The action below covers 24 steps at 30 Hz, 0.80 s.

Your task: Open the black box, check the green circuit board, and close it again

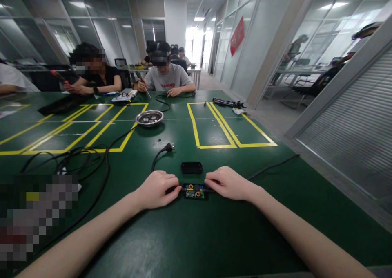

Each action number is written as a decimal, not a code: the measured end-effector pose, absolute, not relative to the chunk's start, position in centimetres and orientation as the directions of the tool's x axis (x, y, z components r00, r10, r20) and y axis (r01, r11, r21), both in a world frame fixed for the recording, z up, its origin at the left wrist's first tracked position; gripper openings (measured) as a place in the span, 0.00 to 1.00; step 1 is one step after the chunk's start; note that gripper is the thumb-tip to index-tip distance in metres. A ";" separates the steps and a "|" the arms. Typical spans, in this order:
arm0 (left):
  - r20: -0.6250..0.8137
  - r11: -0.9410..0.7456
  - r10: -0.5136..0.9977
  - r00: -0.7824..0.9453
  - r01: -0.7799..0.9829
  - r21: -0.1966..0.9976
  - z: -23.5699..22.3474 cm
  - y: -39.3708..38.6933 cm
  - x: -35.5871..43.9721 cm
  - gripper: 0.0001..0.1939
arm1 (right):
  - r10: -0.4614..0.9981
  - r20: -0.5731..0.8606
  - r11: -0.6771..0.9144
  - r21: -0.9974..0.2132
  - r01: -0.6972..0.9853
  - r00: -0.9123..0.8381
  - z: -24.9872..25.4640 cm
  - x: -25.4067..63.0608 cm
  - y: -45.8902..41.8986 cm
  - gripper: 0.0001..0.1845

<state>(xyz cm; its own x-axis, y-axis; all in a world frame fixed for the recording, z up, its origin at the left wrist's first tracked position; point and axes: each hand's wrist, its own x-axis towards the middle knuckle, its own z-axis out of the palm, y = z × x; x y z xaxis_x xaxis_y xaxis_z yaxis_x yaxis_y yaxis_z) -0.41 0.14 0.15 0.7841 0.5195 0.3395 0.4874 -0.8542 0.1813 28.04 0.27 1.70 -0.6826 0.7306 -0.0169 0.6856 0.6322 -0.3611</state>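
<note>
An open black plastic case (185, 197) lies on the green table, with a circuit board (195, 191) carrying copper-wound coils showing inside. At its left end, my left hand (159, 189) is closed, thumb and forefinger pinched at the cable entry. My right hand (228, 183) is closed in a similar pinch at the right end, where a black cable (211, 191) shows beneath the fingers. What lies between the fingertips is mostly hidden. Just beyond sits a separate black case half (191, 167), hollow side up. A black power plug (168, 148) lies farther off, its cord running behind my left hand.
A metal bowl (149, 118) holds small metal parts. Coiled black cables (82, 157) spread over the left side, near a blurred-out object (39, 216). Yellow tape (214, 146) marks rectangles on the table. A folded black tripod-like stand (228, 103) lies far right. Persons sit opposite.
</note>
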 end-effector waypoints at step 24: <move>0.085 -0.446 0.894 0.439 0.863 0.239 0.2 -1.3 3.0 0.11 | 0.916 -0.056 0.390 -0.099 0.916 -0.396 2.2 24.0 -1.1 0.13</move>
<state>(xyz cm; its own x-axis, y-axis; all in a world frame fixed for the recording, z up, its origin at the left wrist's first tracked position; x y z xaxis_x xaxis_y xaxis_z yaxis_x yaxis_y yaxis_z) 3.02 -1.27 0.24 0.4391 0.8944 0.0847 0.8625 -0.4461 0.2388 23.95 -1.07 2.18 -0.3962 0.9164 -0.0560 0.9156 0.3898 -0.0989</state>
